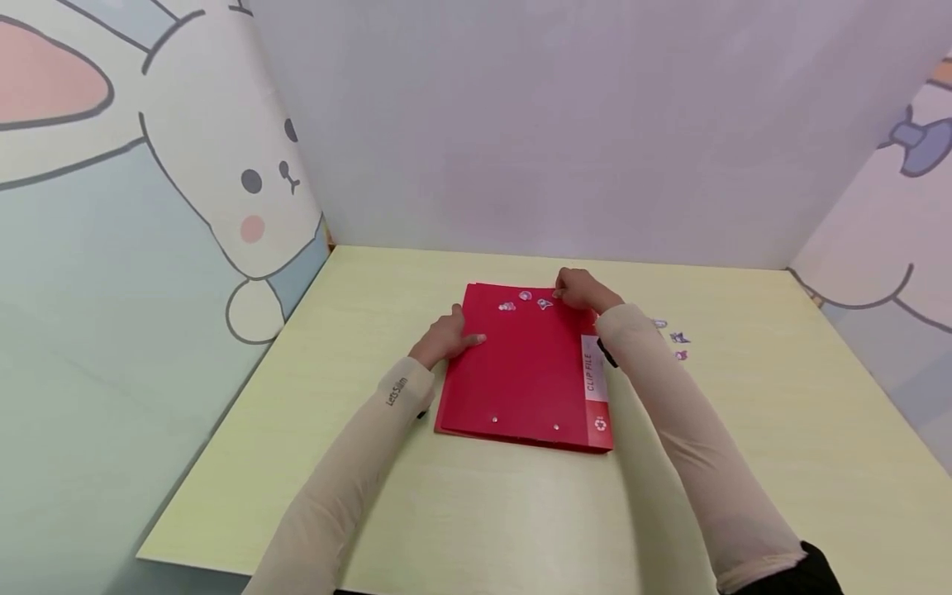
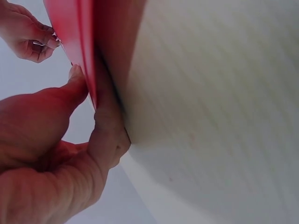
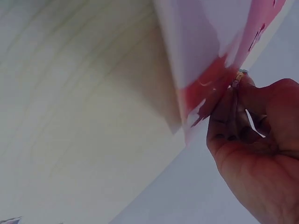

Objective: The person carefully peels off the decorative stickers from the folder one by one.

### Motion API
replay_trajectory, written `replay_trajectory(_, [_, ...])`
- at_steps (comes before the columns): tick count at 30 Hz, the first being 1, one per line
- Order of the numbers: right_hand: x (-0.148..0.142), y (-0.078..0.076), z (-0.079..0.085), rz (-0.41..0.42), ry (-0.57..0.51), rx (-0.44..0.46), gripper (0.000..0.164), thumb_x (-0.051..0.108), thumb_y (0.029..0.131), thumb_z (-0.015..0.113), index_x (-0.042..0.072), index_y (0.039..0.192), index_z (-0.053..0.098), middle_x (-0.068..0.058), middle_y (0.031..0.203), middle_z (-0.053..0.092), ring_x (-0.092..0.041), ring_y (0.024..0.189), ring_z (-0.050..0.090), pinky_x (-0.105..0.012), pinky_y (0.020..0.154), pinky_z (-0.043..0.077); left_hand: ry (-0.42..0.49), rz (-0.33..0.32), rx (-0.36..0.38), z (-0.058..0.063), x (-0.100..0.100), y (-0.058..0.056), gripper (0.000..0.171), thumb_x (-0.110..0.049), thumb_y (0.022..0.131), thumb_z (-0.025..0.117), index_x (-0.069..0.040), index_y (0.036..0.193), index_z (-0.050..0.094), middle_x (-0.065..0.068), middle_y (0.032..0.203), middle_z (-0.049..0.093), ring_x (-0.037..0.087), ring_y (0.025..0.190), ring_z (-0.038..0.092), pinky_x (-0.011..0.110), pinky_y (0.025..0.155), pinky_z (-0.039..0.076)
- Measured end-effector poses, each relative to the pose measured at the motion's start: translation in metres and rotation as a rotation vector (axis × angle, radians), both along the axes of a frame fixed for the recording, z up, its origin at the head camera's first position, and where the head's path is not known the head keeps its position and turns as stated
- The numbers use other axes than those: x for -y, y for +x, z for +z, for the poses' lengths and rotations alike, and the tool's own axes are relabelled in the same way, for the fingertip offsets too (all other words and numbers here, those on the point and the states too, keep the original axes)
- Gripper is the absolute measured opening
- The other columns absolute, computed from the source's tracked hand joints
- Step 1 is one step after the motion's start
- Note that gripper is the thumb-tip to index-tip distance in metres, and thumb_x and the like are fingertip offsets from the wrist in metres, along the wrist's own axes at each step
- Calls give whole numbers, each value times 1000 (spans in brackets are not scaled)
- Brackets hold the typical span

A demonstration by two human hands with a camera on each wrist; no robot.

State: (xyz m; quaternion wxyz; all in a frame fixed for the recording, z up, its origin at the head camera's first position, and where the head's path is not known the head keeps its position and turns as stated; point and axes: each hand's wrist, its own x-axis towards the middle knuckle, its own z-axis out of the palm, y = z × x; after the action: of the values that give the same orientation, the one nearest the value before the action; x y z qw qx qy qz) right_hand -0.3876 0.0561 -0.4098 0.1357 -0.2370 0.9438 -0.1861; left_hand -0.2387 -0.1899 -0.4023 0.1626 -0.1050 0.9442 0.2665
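Note:
A red clip file [image 1: 531, 372] lies on the pale wooden table, its spine label facing right. My left hand [image 1: 446, 337] grips its left edge, thumb on the cover and fingers underneath; the left wrist view shows the fingers [image 2: 107, 135] curled under the red cover. Near the file's top right corner, my right hand [image 1: 583, 291] pinches a small shiny sticker [image 3: 238, 78] between thumb and fingers, close to the cover. Several small stickers [image 1: 545, 304] sit on the cover near its top edge. The sticker's picture is too small to tell.
To the right of the file, partly behind the right forearm, several small loose stickers [image 1: 680, 338] lie on the table [image 1: 781, 413]. A lilac wall panel [image 1: 535, 132] rises behind the table, and a cartoon-printed panel [image 1: 111, 330] stands along its left side.

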Motion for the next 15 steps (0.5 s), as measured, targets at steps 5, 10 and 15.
replay_trajectory(5, [-11, 3, 1, -9, -82, 5, 21, 16, 101, 55, -1, 114, 51, -23, 114, 58, -33, 102, 56, -48, 95, 50, -13, -10, 11, 0, 2, -1, 91, -38, 96, 63, -1, 158, 7, 19, 125, 58, 29, 114, 59, 45, 107, 48])
replay_trajectory(10, [-22, 6, 2, -17, -127, -29, 22, 17, 100, 57, -1, 112, 53, -24, 112, 59, -33, 98, 57, -47, 91, 51, -13, -11, 3, 0, 2, -2, 92, -39, 96, 63, -1, 158, 6, 20, 128, 57, 30, 116, 59, 46, 107, 48])
replay_trajectory(15, [-32, 10, 3, -44, -161, -16, 23, 19, 100, 59, -1, 109, 52, -23, 108, 59, -30, 92, 57, -40, 82, 50, 10, -2, 16, 0, 2, 0, 93, -39, 95, 65, -2, 158, 7, 20, 129, 56, 30, 116, 58, 46, 107, 48])
